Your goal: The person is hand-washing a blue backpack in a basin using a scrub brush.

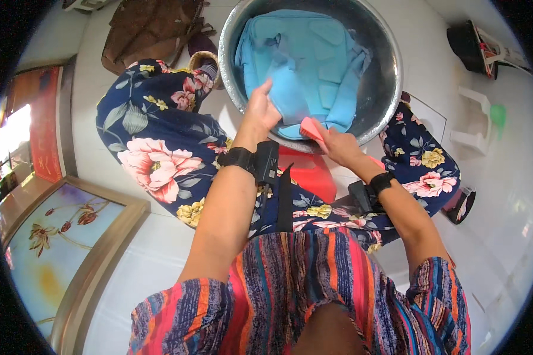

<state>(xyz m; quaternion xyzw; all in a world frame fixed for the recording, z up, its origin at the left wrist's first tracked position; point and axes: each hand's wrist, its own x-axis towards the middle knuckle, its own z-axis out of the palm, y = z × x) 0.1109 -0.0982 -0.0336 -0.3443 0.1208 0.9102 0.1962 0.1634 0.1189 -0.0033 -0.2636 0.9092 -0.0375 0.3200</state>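
Note:
A wet light-blue backpack (302, 56) lies inside a large round metal basin (389, 89) between my knees. My left hand (263, 106) is at the basin's near-left rim, its thumb raised, closed on a wide padded strap (289, 94) of the backpack. The strap is slightly blurred. In my right hand (339, 145), at the near rim, is a pink scrubbing brush (311, 128), shaped like a small block. The brush's far end is at the near end of the strap. My left fingers are partly hidden behind the strap.
Under the basin's near side is a red plastic thing (305, 174). A brown bag (148, 35) lies on the floor at the far left. On the left leans a framed flower picture (65, 231). A white plastic stool (477, 121) and a black shoe (461, 207) are at the right.

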